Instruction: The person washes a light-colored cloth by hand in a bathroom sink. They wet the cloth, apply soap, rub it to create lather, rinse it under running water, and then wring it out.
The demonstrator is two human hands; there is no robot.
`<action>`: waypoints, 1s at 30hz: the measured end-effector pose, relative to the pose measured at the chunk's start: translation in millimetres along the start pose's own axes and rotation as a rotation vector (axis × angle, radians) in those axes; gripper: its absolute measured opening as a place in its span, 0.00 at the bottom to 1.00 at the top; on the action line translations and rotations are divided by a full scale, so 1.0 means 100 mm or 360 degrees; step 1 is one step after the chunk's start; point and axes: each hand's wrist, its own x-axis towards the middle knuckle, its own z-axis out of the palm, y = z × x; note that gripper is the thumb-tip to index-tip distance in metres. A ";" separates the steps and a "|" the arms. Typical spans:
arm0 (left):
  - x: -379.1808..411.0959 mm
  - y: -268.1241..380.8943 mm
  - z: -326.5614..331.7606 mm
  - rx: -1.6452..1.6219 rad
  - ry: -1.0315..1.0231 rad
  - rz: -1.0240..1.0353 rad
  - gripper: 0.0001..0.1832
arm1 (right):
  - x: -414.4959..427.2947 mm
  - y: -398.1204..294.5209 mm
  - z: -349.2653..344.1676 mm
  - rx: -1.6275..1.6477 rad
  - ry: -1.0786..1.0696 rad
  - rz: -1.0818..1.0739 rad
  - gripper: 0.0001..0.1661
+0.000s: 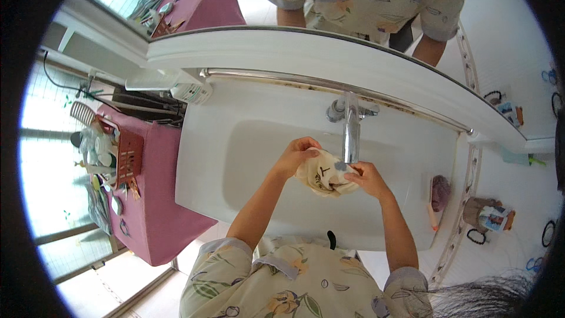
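A pale cream cloth [329,179] with dark marks and a grey-blue patch hangs bunched between my two hands over the white washbasin [203,159]. My left hand [300,155] pinches its upper left edge. Thumb and fingers of my right hand [367,179] grip its right edge, close under the outlet of the chrome faucet [351,141]. Whether water is running cannot be told.
A mirror's white frame [309,48] and a metal rail [282,77] cross beyond the basin. Left, a red plastic basket [130,154] of toiletries stands on a pink-covered table [161,216]. A brush [440,194] lies on the basin's right side. A white bottle [194,92] stands at the back left.
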 end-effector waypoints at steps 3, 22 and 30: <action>-0.01 -0.19 0.06 0.1433 0.0956 0.1028 0.06 | -0.13 -0.13 0.19 0.0210 0.0276 -0.0048 0.10; -0.31 -0.45 0.24 -0.0553 -0.0167 -0.0216 0.16 | 0.14 -0.29 -0.01 -0.0981 0.0563 -0.0753 0.14; -0.23 -0.43 0.13 -0.0308 0.0098 -0.0085 0.13 | 0.31 -0.15 0.20 0.0279 0.0418 -0.0193 0.12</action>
